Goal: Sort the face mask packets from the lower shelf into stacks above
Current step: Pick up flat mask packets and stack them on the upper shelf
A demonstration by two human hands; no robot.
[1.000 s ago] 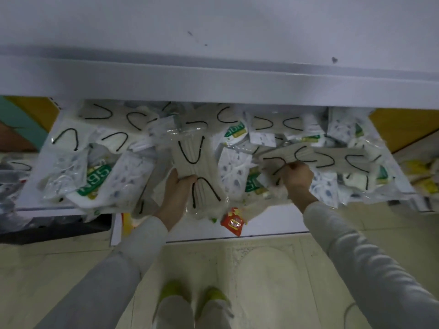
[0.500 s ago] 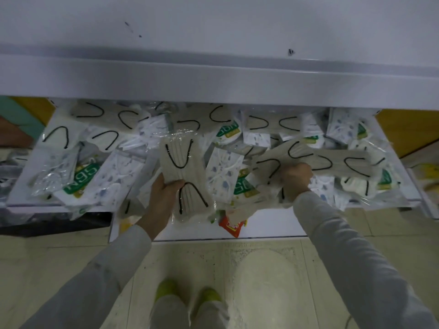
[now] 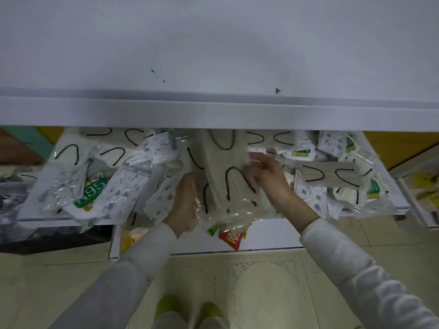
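A beige mask packet with black ear loops (image 3: 222,162) stands lengthwise in the middle of the lower shelf (image 3: 401,205), above a heap of mask packets. My left hand (image 3: 184,205) holds its left side from below, with a second beige packet under it. My right hand (image 3: 266,173) grips its right edge, fingers curled over the plastic. White N95 packets (image 3: 95,193) lie to the left. Another beige packet (image 3: 332,174) lies to the right. The upper shelf (image 3: 213,55) above is white and bare.
The upper shelf's front lip (image 3: 213,115) overhangs the back of the lower shelf. A red and yellow packet (image 3: 231,238) hangs at the lower shelf's front edge. Tiled floor and my yellow-green shoes (image 3: 187,312) are below. More goods (image 3: 425,186) sit at the far right.
My right hand left the beige packet on the right and moved left onto the packet my left hand holds. The view tilted up, showing more of the upper shelf.
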